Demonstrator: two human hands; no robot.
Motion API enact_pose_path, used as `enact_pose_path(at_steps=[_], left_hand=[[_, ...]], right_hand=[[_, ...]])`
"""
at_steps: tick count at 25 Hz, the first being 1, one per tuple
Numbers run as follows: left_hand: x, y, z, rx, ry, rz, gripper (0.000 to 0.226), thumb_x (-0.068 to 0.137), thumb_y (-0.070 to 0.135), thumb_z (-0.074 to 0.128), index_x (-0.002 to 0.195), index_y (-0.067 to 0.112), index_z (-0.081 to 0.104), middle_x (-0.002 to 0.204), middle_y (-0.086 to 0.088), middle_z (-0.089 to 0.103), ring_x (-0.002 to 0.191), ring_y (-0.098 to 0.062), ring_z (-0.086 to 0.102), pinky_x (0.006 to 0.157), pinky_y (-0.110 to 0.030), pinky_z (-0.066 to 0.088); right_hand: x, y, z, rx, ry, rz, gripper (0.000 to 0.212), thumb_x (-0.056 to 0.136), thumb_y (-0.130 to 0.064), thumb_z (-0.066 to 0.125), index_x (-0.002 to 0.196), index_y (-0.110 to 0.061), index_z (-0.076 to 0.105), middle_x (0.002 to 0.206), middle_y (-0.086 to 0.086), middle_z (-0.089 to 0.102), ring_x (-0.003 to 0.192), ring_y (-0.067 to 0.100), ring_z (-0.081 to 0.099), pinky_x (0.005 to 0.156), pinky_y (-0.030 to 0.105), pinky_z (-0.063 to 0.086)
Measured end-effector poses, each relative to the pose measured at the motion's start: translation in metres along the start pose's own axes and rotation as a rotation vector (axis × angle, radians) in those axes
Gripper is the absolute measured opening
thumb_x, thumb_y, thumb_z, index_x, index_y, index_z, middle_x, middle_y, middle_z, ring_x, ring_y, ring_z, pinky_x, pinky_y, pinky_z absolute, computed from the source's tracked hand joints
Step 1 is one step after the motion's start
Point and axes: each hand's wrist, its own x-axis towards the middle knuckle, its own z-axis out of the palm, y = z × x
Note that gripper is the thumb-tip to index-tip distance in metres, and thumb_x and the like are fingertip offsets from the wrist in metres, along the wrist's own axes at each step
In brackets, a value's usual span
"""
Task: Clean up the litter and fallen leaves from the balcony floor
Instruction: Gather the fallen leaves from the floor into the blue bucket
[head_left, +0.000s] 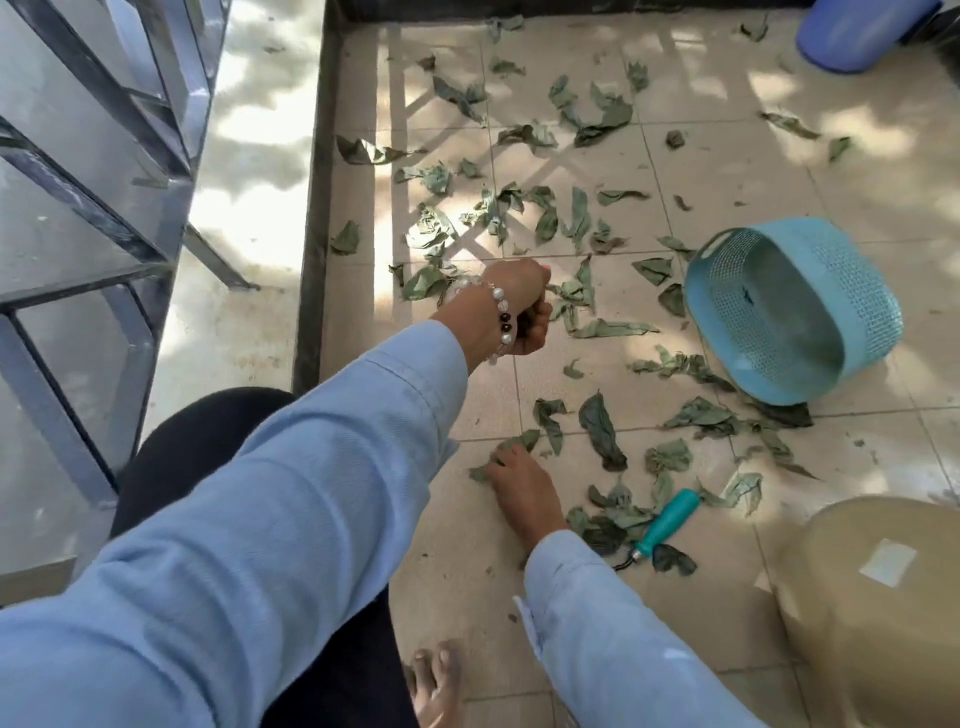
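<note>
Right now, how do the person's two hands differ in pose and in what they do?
The left hand, with a bead bracelet, is lifted and curled around dark leaf bits. The right hand lies low, fingers straight, pressing a green leaf on the tiled floor. Both wear light blue sleeves.

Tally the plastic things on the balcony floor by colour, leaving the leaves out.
Light blue: 1, the basket tipped on its side.
Darker blue: 1, the tub at the far edge.
Teal: 1, the tool handle among the leaves.
Beige: 1, the bin at near right.
Total: 4
</note>
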Motion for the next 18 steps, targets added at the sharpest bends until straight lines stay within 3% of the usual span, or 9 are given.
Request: enact_pose_path(at_steps=[2, 5, 7, 9, 11, 13, 14, 16, 18], left_hand=[[0.0, -0.002, 0.007, 0.042, -0.019, 0.021, 0.04, 0.101, 0.024, 0.043, 0.063, 0.013, 0.042, 0.046, -0.002, 0.043, 0.031, -0.013, 0.034, 0.039, -0.012, 0.033], [0.011, -0.006, 0.013, 0.045, -0.004, 0.01, 0.038, 0.103, 0.017, 0.036, 0.067, 0.012, 0.047, 0.044, -0.003, 0.048, 0.027, -0.013, 0.035, 0.041, -0.01, 0.029], [0.017, -0.011, 0.021, 0.073, 0.014, 0.064, 0.036, 0.101, 0.013, 0.037, 0.069, 0.01, 0.052, 0.056, -0.009, 0.057, 0.033, -0.015, 0.045, 0.041, -0.013, 0.037], [0.031, -0.024, 0.031, 0.279, 0.029, 0.167, 0.028, 0.098, 0.013, 0.047, 0.07, 0.015, 0.051, 0.082, -0.012, 0.064, 0.06, -0.021, 0.062, 0.056, -0.028, 0.055], [0.035, -0.033, 0.04, 0.298, -0.004, 0.194, 0.025, 0.097, 0.022, 0.049, 0.073, 0.017, 0.049, 0.087, -0.006, 0.062, 0.069, -0.016, 0.062, 0.062, -0.027, 0.057], [0.034, -0.036, 0.047, 0.112, -0.116, 0.072, 0.031, 0.097, 0.038, 0.044, 0.09, 0.011, 0.057, 0.094, -0.008, 0.067, 0.079, -0.02, 0.065, 0.067, -0.035, 0.06], [0.029, -0.035, 0.051, 0.009, -0.16, -0.016, 0.041, 0.097, 0.045, 0.041, 0.096, 0.009, 0.058, 0.092, -0.011, 0.068, 0.083, -0.024, 0.065, 0.071, -0.043, 0.059], [0.031, -0.033, 0.055, -0.157, -0.159, -0.09, 0.049, 0.096, 0.052, 0.04, 0.085, 0.008, 0.057, 0.076, -0.01, 0.064, 0.075, -0.025, 0.061, 0.074, -0.042, 0.056], [0.034, -0.03, 0.052, -0.197, -0.085, -0.08, 0.047, 0.095, 0.052, 0.044, 0.078, 0.008, 0.053, 0.073, -0.009, 0.061, 0.074, -0.022, 0.059, 0.091, -0.036, 0.051]], right_hand=[[0.008, 0.014, -0.028, 0.2, 0.003, 0.21, 0.018, 0.082, -0.002, 0.066, 0.097, -0.008, 0.074, 0.096, 0.008, 0.07, 0.089, 0.017, 0.062, 0.074, 0.019, 0.047], [0.013, 0.029, -0.093, 1.109, 0.277, 0.643, 0.022, 0.081, 0.003, 0.068, 0.1, -0.008, 0.069, 0.095, 0.007, 0.072, 0.086, 0.021, 0.068, 0.073, 0.02, 0.053], [0.015, 0.031, -0.132, 1.586, 0.466, 0.644, 0.025, 0.08, 0.011, 0.066, 0.093, -0.01, 0.06, 0.093, 0.015, 0.071, 0.082, 0.026, 0.069, 0.065, 0.028, 0.056], [0.022, 0.033, -0.159, 1.778, 0.541, 0.594, 0.027, 0.08, 0.012, 0.064, 0.085, -0.013, 0.055, 0.086, 0.014, 0.071, 0.076, 0.024, 0.068, 0.06, 0.03, 0.054], [0.03, 0.03, -0.173, 1.911, 0.622, 0.582, 0.023, 0.081, 0.012, 0.063, 0.081, -0.011, 0.059, 0.083, 0.013, 0.069, 0.074, 0.023, 0.066, 0.063, 0.033, 0.054], [0.037, 0.025, -0.171, 1.893, 0.763, 0.617, 0.021, 0.081, 0.012, 0.062, 0.081, -0.009, 0.064, 0.08, 0.012, 0.069, 0.074, 0.023, 0.066, 0.069, 0.036, 0.057], [0.039, 0.019, -0.167, 1.732, 0.817, 0.633, 0.021, 0.081, 0.012, 0.062, 0.081, -0.008, 0.067, 0.08, 0.01, 0.07, 0.075, 0.024, 0.067, 0.074, 0.039, 0.059], [0.037, 0.011, -0.157, 1.17, 0.843, 0.547, 0.022, 0.082, 0.008, 0.061, 0.087, -0.01, 0.073, 0.084, 0.006, 0.072, 0.079, 0.02, 0.068, 0.078, 0.039, 0.058], [0.031, 0.009, -0.15, 0.669, 0.759, 0.289, 0.023, 0.086, -0.002, 0.056, 0.096, -0.013, 0.073, 0.089, 0.001, 0.072, 0.086, 0.018, 0.063, 0.077, 0.038, 0.053]])
